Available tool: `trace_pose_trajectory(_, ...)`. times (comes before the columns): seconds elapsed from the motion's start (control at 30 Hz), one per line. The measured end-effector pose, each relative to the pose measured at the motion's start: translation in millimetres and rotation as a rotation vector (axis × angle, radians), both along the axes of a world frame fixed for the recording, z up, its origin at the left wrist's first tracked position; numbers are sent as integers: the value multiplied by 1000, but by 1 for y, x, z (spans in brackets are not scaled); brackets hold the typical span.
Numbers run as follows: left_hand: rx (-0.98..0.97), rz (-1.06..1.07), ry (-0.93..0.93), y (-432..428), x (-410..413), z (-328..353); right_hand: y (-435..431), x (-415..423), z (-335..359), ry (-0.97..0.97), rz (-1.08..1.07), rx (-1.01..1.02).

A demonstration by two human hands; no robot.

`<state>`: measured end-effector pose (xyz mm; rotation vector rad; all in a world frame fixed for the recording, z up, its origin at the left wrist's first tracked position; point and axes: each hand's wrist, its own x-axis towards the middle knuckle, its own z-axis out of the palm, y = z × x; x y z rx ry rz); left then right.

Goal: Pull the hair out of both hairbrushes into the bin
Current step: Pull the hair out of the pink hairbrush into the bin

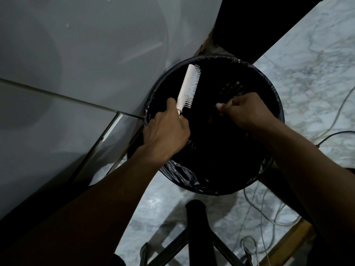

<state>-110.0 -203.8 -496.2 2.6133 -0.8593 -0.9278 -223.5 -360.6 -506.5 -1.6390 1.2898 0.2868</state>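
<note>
Head view, dim light. Left hand (169,129) has its grip wrapped tight around the handle of a white hairbrush (187,87), thumb laid along the handle. Brush head points up and away from the grip, tilted slightly right, bristles facing right toward the other hand. Brush sits over the upper-left part of a round black bin (269,89), which lies directly beneath both grips. Bin is lined with a black plastic bag (178,173) folded over the rim; slotted wall of the bin shows just beyond the right grip. Right hand (247,110) is over the bin opening, to the right of the brush and apart from it, with a clear gap between its fingertips and the bristles. Its grip is narrow: thumb and fingertips pinched together, pointing left toward the brush. Whether any hair is held in the pinch cannot be told, too dark against the bin interior. Hair in the bristles or in the bin likewise not resolvable. Only one brush is in view. Pale tiled wall (76,54) lies to the left of the left grip. Marbled floor (307,60) to the right of the right grip, with loose cables (255,206) near the person's side of the bin
</note>
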Motion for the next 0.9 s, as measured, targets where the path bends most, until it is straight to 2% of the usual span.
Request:
trace_pose_trajectory(0.13,7,-2,14,-1,0,0,-10,-8,-14,210,63,-72)
trace_pose_trajectory(0.33,-7,-20,10,-1,1,-2,-2,-8,-13,333,247,-29)
trace_pose_trajectory(0.4,-18,-40,6,-1,0,-2,3,-4,-13,220,230,-55)
trace_pose_trajectory(0.47,-35,-72,6,-1,-1,-1,7,2,-13,-8,4,-14)
trace_pose_trajectory(0.57,-82,-146,4,-2,-6,2,8,12,-14,-275,-311,233)
trace_pose_trajectory(0.67,-109,-184,3,-3,-11,4,8,14,-14,-449,-414,540)
trace_pose_trajectory(0.8,-157,-168,29,-2,-10,3,10,16,-15,-500,-407,613)
trace_pose_trajectory(0.9,-196,-181,59,-2,-9,3,13,16,-18,-482,-404,556)
